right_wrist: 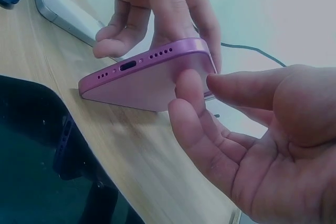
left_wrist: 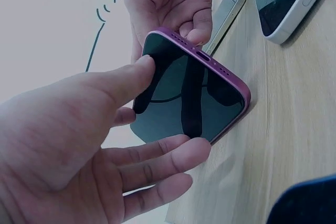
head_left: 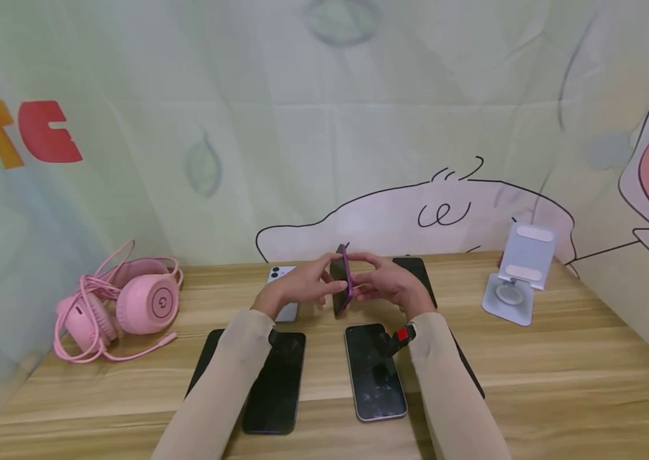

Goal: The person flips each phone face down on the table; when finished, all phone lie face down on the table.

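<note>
Between both hands a smartphone with a purple-pink frame [head_left: 343,284] stands tilted on its long edge, close over the table. My left hand [head_left: 308,281] holds it from the dark-screen side. In the left wrist view, the left thumb lies along the screen's upper edge and other fingers reach the lower side. My right hand [head_left: 384,281] is at the pink back; the right wrist view shows its thumb and fingertips [right_wrist: 188,85] pinching near the upper edge. The phone's charging port [right_wrist: 127,65] faces toward me. Behind the left hand lies a white phone [head_left: 287,313].
Dark-screened phones lie near both forearms, including one left of centre [head_left: 275,383] and one in front [head_left: 376,377]. Another dark phone [head_left: 418,271] is behind the right hand. A pink headset [head_left: 149,300] with coiled cable sits left; a silver folding stand [head_left: 522,268] stands right.
</note>
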A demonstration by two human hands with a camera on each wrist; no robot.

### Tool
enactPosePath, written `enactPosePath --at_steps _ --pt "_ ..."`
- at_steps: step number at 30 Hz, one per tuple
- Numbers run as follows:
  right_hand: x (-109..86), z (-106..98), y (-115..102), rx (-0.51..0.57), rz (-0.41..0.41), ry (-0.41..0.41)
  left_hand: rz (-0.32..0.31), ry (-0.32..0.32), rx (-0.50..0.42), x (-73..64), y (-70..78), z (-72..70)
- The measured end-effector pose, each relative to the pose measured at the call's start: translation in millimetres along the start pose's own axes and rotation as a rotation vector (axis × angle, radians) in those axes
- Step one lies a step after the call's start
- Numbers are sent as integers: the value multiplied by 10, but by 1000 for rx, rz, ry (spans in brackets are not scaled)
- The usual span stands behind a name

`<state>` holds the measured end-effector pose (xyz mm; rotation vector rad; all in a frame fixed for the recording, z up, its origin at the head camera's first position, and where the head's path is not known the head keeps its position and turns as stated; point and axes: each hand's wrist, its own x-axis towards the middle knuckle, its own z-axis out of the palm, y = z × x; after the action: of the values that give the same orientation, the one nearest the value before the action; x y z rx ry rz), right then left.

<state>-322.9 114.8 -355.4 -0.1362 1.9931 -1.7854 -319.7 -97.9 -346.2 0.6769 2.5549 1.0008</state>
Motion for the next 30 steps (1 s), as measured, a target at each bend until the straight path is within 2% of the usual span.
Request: enactPosePath --at_steps 7,12,15,24,30 --pt "-24 39 -13 -11 -7 -1 6 2 11 6 10 7" --pt "-14 69 -9 -11 -19 -34 8 13 22 -3 17 4" --pt "-5 85 3 -46 -24 -48 10 24 25 -17 29 0" --pt "-3 115 30 -200 0 -18 27 54 24 -2 14 12" --pt "-18 98 28 -209 14 -14 43 97 60 20 9 47"
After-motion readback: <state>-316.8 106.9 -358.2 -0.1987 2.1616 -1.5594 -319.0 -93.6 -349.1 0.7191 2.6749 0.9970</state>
